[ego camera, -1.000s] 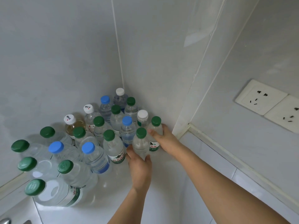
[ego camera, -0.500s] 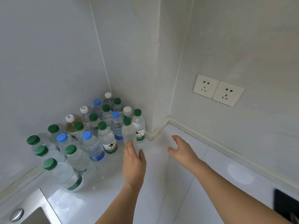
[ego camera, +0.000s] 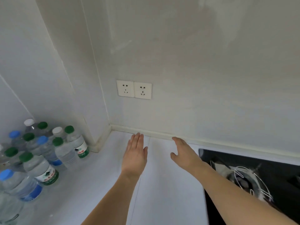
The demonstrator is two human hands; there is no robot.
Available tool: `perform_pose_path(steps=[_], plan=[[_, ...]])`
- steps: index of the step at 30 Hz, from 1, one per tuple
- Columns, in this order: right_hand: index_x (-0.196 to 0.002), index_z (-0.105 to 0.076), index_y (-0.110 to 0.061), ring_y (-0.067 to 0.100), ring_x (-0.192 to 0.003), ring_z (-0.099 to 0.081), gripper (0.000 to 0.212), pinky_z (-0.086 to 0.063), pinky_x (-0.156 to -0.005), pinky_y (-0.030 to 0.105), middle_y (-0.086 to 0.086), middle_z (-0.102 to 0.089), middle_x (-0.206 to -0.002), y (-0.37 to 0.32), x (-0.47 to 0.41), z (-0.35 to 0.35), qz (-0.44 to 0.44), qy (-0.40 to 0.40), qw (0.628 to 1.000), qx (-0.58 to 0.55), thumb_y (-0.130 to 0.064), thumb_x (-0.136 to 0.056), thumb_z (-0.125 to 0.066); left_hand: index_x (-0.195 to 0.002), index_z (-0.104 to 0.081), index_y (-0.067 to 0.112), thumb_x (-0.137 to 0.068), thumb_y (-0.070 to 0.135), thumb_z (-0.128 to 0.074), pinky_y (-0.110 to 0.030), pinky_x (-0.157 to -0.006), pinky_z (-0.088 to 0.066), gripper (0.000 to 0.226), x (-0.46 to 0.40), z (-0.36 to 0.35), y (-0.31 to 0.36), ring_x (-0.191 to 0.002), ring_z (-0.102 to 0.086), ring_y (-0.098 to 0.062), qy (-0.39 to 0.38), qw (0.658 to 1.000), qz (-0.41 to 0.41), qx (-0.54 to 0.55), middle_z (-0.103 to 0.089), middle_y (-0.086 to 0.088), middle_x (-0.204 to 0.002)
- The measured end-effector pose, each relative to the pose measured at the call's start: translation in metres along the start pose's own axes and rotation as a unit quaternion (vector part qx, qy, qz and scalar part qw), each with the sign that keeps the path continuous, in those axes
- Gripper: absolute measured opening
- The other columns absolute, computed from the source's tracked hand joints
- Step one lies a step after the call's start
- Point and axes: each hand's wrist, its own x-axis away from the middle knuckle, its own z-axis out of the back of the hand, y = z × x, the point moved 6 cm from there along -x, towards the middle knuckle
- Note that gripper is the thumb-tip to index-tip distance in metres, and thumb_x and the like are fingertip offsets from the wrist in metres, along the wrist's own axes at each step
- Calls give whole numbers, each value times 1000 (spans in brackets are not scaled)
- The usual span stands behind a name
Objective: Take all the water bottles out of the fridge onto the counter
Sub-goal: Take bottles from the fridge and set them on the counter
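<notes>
Several clear water bottles [ego camera: 40,158] with green, blue and white caps stand crowded in the corner of the white counter [ego camera: 162,192] at the left. The nearest to my hands is a green-capped bottle [ego camera: 76,142] with a green and white label. My left hand [ego camera: 135,154] hovers flat over the counter, fingers straight and empty, well to the right of the bottles. My right hand [ego camera: 185,151] is also empty with relaxed fingers, further right near the wall. The fridge is out of view.
A black cooktop [ego camera: 253,179] with a wire pan support lies at the lower right, under my right forearm. Two white wall sockets [ego camera: 134,89] sit on the wall above my hands. A raised ledge runs along the foot of the wall.
Both hands let go of the two green-capped bottles they held a second ago and pulled back to the right. My view swung right, so the bottles now sit at the left edge.
</notes>
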Motion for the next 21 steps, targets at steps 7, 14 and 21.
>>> perform_pose_path(steps=[7, 14, 21], plan=[[-152, -21, -12, 18, -142, -28, 66, -23, -115, 26, 5, -24, -157, 85, 81, 69, -56, 64, 996, -13, -21, -95, -52, -156, -18, 16, -106, 32, -31, -27, -122, -8, 54, 8, -23, 126, -151, 0, -12, -28, 993, -114, -2, -12, 5, -164], [-151, -25, -19, 18, -140, -33, 66, -31, -113, 31, 1, -28, -156, 181, 194, 132, -125, 148, 981, -16, -23, -93, -57, -155, -18, 13, -106, 29, -31, -25, -117, 10, 53, 54, -56, 276, -152, -2, -18, -56, 967, -249, -16, -12, -2, -164], [-151, -25, -18, 21, -138, -35, 65, -33, -113, 35, 3, -30, -154, 290, 346, 180, -229, 220, 948, -27, -24, -93, -55, -156, -14, 16, -107, 34, -28, -26, -117, 9, 55, 146, -93, 438, -151, 1, -16, -92, 925, -368, -13, -7, 1, -165]])
